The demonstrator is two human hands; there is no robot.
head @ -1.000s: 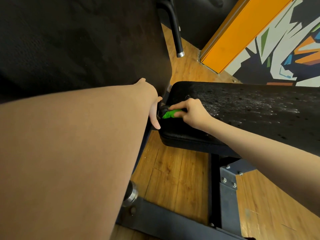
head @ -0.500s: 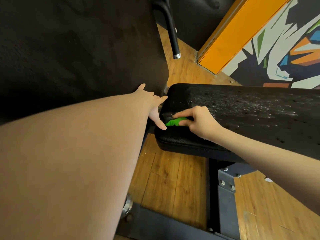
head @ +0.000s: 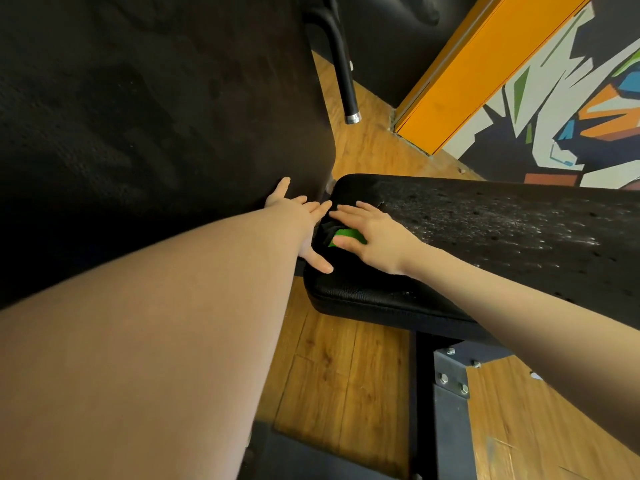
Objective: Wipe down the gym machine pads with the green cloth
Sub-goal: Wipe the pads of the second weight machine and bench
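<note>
Green cloth (head: pixel 348 234): on the near end of the seat pad (head: pixel 485 230), under the right hand (head: pixel 372 233), fingers flat, pressing. Left hand (head: pixel 304 216): fingers spread, holding nothing, between back pad (head: pixel 156 116) and seat pad.

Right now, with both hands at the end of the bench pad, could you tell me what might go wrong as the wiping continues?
The green cloth is bunched small under the right hand, so bare fingers rather than cloth may drag across the seat pad.

The cloth sits near the pad's end, beside the gap to the back pad; a push that way could drop it onto the wooden floor.

The left hand lies flat close by and could get in the way of the strokes.
</note>
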